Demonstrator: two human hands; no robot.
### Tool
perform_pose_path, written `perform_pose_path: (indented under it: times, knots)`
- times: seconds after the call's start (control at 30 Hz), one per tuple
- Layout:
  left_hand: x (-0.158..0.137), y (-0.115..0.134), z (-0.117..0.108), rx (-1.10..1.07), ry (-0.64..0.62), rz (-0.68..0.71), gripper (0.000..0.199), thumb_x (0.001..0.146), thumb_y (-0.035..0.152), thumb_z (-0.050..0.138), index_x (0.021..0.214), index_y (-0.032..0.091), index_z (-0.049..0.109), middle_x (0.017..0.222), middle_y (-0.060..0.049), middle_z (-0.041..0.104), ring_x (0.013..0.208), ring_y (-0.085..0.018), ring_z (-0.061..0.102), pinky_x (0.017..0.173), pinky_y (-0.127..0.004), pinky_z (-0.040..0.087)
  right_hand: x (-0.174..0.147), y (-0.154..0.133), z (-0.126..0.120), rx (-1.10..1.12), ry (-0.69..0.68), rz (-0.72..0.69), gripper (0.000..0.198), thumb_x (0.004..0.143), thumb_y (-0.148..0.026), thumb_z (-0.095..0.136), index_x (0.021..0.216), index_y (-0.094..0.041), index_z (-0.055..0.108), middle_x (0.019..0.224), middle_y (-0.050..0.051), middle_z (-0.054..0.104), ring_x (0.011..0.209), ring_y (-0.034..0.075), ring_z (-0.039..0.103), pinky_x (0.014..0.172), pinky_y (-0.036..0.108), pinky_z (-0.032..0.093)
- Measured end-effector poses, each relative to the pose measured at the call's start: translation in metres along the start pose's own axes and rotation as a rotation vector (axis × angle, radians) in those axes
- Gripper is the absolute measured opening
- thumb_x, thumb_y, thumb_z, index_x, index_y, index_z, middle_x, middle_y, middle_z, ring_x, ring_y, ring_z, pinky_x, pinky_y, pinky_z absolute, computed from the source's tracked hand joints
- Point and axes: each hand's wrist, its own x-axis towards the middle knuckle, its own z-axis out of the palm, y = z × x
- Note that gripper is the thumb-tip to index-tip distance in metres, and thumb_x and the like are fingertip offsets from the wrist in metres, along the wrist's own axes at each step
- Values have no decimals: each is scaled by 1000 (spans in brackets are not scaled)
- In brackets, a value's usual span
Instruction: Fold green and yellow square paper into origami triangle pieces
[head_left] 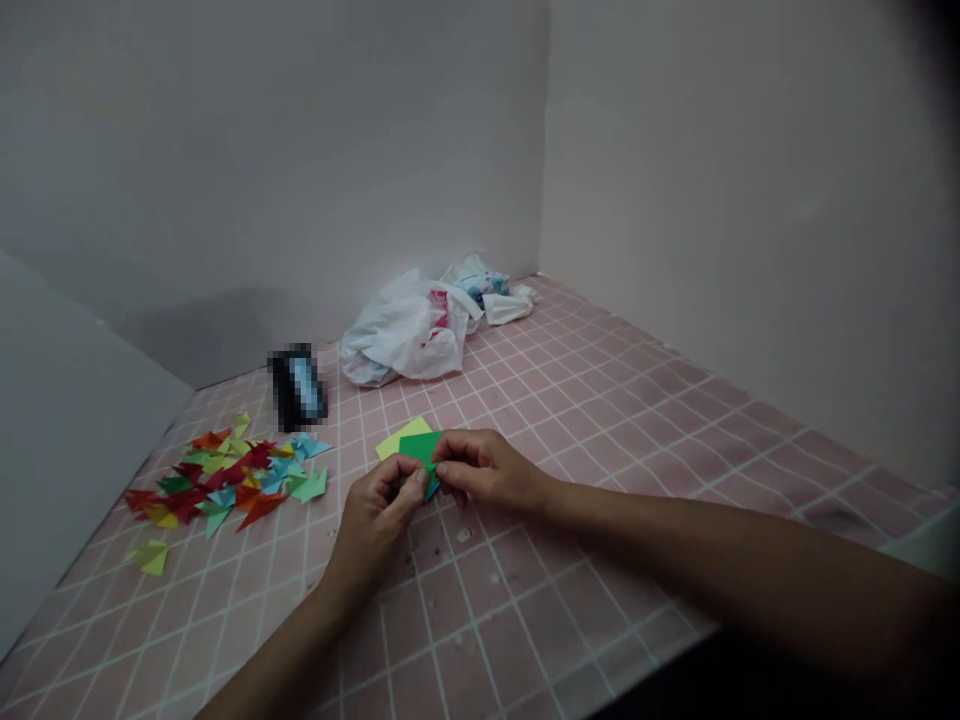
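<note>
My left hand [386,500] and my right hand [484,468] meet over the table, thumbs and fingertips pinching a small piece of green folded paper [430,469] between them. Fingers hide most of its shape. Just behind it lies a flat green paper sheet [417,445], partly over a yellow paper sheet [394,440]. A bit of blue paper [432,490] peeks out below the fingertips. To the left is a loose pile of folded paper pieces [247,465] in red, orange, yellow, green and blue, some with pointed wings like origami cranes.
A pink checked cloth [585,410] covers the tabletop. At the back stand a dark blurred device [298,387], a crumpled white plastic bag [409,330] and a blue-and-white packet [484,280]. Grey walls [337,150] border the table's back and sides.
</note>
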Motion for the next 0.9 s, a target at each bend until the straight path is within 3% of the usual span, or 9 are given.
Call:
perform_pose_path:
  times: [0.43, 0.67, 0.9]
  knots:
    - [2, -1, 3, -68, 53, -80, 27, 82, 39, 63, 66, 18, 59, 59, 4, 47, 53, -10, 34, 49, -23, 27, 5, 3, -2, 215, -95, 138, 12, 87, -17, 52, 77, -16, 58, 62, -3, 61, 48, 8, 57, 49, 20, 45]
    - [2, 1, 4, -30, 37, -60, 25, 81, 38, 63, 66, 18, 60, 63, 2, 54, 57, -11, 41, 54, -23, 32, 5, 4, -2, 192, -93, 102, 22, 90, -31, 59, 75, -16, 56, 61, -3, 59, 47, 7, 55, 48, 20, 44]
    - [1, 0, 5, -37, 25, -67, 26, 81, 40, 63, 67, 18, 60, 60, 4, 50, 54, -11, 38, 52, -23, 30, 3, 4, 1, 137, -62, 101, 13, 83, -21, 63, 74, -17, 56, 54, -6, 55, 46, 7, 50, 45, 18, 41]
